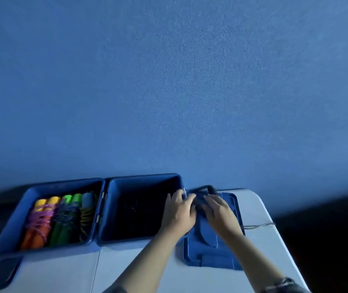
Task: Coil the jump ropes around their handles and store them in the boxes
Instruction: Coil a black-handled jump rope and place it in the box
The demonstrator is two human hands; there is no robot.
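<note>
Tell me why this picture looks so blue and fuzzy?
Head view: dim light with a strong blue cast over wall and table; motion blur smears both hands, left and right, and the dark rope; wide-angle lens bends the boxes; right edge falls into black shadow.

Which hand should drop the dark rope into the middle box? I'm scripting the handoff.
Probably left: the left hand lies at the open box's rim, while the right hand is farther, over the lid.

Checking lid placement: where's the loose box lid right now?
Head view, right of centre: the lid lies flat on the table, right of the empty box, under both hands.
</note>
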